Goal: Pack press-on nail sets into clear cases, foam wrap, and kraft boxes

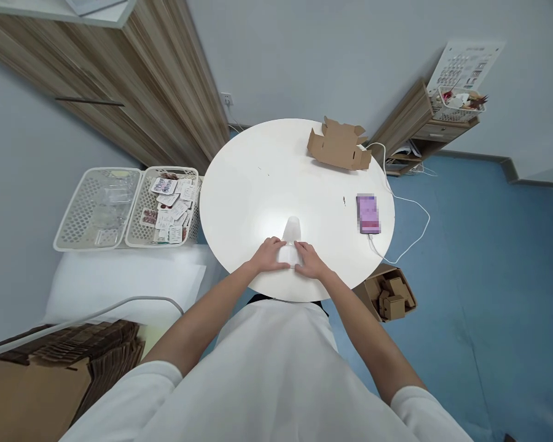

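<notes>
Near the front edge of the round white table (239, 178), a small whitish, partly see-through piece (289, 255) lies between my hands. Its far part is a rounded tongue shape pointing away from me; its exact kind is unclear. On its left edge, my left hand (271, 255) grips with thumb and fingers. My right hand (309, 260) holds the opposite edge in the same way. Farther back on the right lies an unfolded brown cardboard box (340, 145). A phone (368, 213) with a white cable plugged in rests at the table's right side.
Left of the table stand two white baskets, one with clear plastic pieces (115, 196), the other with small printed packs (168, 202). Flattened cardboard (37, 393) is stacked at lower left. A carton of small boxes (391, 294) sits on the floor at right. The cable (426, 215) hangs off the table.
</notes>
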`<state>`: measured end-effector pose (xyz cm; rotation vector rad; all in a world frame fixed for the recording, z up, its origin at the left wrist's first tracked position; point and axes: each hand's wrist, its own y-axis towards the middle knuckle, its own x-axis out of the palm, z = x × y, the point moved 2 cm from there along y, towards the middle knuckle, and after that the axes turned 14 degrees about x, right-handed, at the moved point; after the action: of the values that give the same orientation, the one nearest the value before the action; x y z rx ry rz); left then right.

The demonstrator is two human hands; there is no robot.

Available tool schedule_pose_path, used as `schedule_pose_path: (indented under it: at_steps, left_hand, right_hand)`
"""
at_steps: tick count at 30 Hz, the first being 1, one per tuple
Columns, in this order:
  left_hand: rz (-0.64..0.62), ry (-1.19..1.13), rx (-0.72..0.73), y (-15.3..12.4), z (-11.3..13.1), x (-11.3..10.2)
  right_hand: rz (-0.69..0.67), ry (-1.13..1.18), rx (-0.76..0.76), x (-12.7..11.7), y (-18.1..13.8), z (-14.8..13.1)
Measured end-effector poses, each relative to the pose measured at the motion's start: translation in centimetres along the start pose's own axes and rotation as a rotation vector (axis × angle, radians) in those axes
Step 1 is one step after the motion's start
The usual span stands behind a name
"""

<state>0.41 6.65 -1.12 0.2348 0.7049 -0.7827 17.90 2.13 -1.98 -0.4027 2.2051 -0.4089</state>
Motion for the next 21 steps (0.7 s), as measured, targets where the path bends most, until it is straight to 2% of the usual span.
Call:
schedule_pose_path:
  at_steps: [3, 6, 10, 15, 21]
  left_hand:
    - [-0.115, 0.082, 0.077, -0.8, 0.1, -0.2]
    - [-0.107, 0.095, 0.081, -1.3, 0.5, 0.0]
    - [-0.146, 0.029, 0.068, -2.9, 1.7, 0.4]
    - [-0.138, -0.040, 0.039, -5.1, 2.8, 1.0]
    - [0.040, -0.112, -0.126, -4.2, 2.4, 1.5]
  right_hand:
    - [-0.030, -0.124, -0.115, -0.1, -0.7, 0.4]
    - [-0.014, -0.129, -0.145, 0.1, -1.1, 0.1]
    - [-0.071, -0.089, -0.151, 0.6, -3.0, -0.7]
    - [-0.133, -0.018, -0.029, 0.4, -5.4, -1.3]
    - [-0.102, 0.259, 0.174, -0.2, -4.0, -1.8]
